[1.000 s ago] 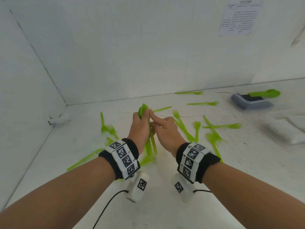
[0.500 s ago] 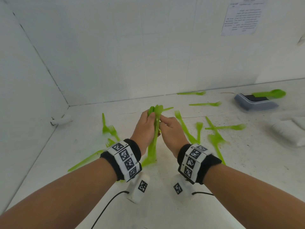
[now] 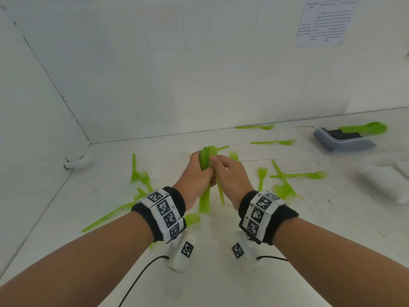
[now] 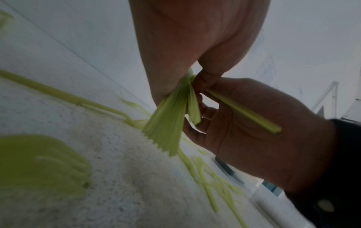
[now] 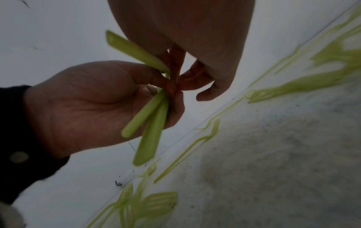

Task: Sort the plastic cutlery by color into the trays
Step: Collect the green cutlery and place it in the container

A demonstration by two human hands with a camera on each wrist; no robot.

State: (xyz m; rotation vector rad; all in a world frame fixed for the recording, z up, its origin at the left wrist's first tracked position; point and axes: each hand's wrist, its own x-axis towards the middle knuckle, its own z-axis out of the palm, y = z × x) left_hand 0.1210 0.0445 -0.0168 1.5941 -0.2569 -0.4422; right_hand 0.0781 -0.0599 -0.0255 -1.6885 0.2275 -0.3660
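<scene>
Left hand (image 3: 194, 173) grips green cutlery bundle (image 3: 204, 196); right hand (image 3: 230, 173) pinches one piece into it. Grey tray (image 3: 345, 142) holds one spoon; many forks (image 3: 285, 173) left scattered between bundle and tray.

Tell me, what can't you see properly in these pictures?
- Head view: the left hand and right hand cover the middle of the green cutlery bundle, so the count is unclear.
- Head view: the paper on the wall has print too small to read.
- Head view: the grey tray hides its inside behind its wall.
</scene>
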